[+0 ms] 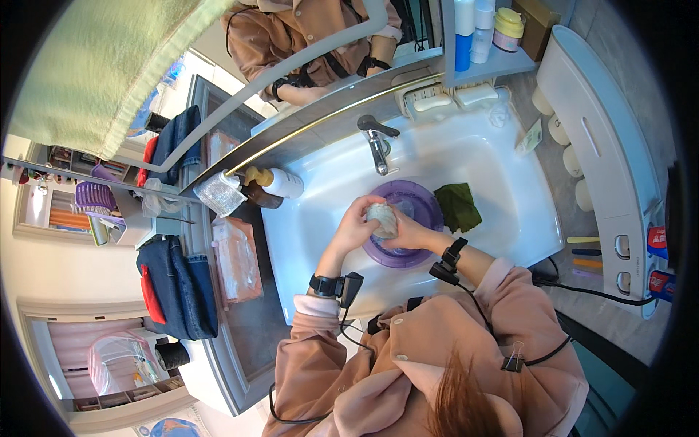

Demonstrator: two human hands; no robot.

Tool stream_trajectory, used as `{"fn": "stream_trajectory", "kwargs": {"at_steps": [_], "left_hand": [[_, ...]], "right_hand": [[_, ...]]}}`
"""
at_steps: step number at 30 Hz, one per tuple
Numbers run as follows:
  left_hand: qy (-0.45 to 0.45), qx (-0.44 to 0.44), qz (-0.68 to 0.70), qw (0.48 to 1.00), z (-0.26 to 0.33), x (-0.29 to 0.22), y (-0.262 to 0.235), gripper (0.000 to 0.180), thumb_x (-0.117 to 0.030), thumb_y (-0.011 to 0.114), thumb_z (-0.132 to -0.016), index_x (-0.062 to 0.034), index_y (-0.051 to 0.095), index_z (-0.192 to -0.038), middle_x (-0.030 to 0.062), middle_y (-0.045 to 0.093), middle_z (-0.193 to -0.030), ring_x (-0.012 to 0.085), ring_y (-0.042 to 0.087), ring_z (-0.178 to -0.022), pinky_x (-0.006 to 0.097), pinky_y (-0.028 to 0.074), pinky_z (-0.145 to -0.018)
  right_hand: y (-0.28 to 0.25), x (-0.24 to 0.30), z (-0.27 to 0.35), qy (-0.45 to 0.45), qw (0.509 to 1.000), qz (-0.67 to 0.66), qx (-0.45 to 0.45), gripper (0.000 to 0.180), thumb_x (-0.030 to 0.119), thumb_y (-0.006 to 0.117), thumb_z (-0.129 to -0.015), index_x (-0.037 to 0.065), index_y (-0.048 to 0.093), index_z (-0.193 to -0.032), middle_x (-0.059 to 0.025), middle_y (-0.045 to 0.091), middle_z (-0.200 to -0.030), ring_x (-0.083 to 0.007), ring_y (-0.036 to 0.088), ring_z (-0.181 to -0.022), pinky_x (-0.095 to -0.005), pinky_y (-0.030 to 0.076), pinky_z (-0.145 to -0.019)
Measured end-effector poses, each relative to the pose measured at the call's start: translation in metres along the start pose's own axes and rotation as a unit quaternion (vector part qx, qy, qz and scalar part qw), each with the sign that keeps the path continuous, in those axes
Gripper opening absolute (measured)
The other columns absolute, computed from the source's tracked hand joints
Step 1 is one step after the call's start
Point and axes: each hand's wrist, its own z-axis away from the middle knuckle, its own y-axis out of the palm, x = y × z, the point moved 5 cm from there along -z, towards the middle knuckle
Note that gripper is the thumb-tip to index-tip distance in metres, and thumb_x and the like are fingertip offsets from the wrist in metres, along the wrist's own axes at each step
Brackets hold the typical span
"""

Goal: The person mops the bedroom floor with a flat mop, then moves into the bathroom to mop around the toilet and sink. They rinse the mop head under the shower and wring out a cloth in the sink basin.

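Observation:
Both my hands are closed round a wadded pale grey-white cloth [381, 217], squeezed between them over a purple basin [431, 207]. My left hand [355, 224] grips it from the left with bent fingers. From the right, my right hand [409, 234] presses against it, its fingers partly hidden by the cloth. The round basin stands in a white sink [510, 211], and what lies under my hands in it is mostly covered. Just right of the basin, a dark green cloth [459, 207] lies flat on the sink's bottom.
A chrome faucet [377, 146] rises behind the basin. Left of the sink stand a white pump bottle [286, 184] and pink wrapped packs [237, 261]. Soap dishes [432, 104] sit at the back rim. A white wall unit [597, 124] hangs at the right.

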Motion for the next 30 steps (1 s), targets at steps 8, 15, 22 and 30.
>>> {"fn": "stream_trajectory", "kwargs": {"at_steps": [8,15,22,30], "left_hand": [[-0.074,-0.214,0.237,0.945,-0.001,0.033,-0.013,0.062,0.008,0.050,-0.076,-0.0035,0.026,-0.133,0.0109,0.050,-0.107,0.0210,0.054,-0.097,0.030,0.044,-0.087],[0.048,-0.314,0.114,0.941,0.001,0.067,0.010,0.064,0.004,0.050,-0.077,-0.0041,0.022,-0.134,0.0152,0.041,-0.117,0.0262,0.046,-0.109,0.035,0.041,-0.092],[0.111,-0.009,-0.156,0.981,0.019,0.040,0.022,0.068,-0.002,0.058,-0.069,-0.0018,0.031,-0.131,0.0192,0.044,-0.116,0.0357,0.046,-0.108,0.040,0.035,-0.098],[0.187,0.028,-0.320,0.928,-0.004,0.047,0.005,0.077,-0.004,0.070,-0.064,-0.0031,0.032,-0.131,0.0231,0.024,-0.141,0.0404,0.035,-0.124,0.041,0.035,-0.101]], "right_hand": [[0.008,-0.033,-0.007,0.192,0.947,-0.256,-0.023,0.060,0.022,0.069,-0.078,0.003,0.039,-0.126,-0.0085,0.056,-0.110,-0.0198,0.055,-0.105,-0.0296,0.044,-0.087],[0.020,-0.020,-0.002,0.237,0.699,-0.674,-0.001,0.041,0.029,0.059,-0.087,0.008,0.047,-0.119,-0.0040,0.058,-0.105,-0.0176,0.057,-0.097,-0.0355,0.047,-0.087],[0.018,-0.033,-0.006,0.295,0.684,-0.667,0.031,0.033,0.027,0.059,-0.087,0.007,0.049,-0.113,-0.0066,0.056,-0.101,-0.0168,0.057,-0.090,-0.0276,0.049,-0.071],[0.022,-0.021,-0.008,0.380,0.653,-0.630,0.177,0.015,0.011,0.057,-0.083,0.004,0.047,-0.091,-0.0019,0.046,-0.073,-0.0053,0.043,-0.056,-0.0131,0.029,-0.036]]}}
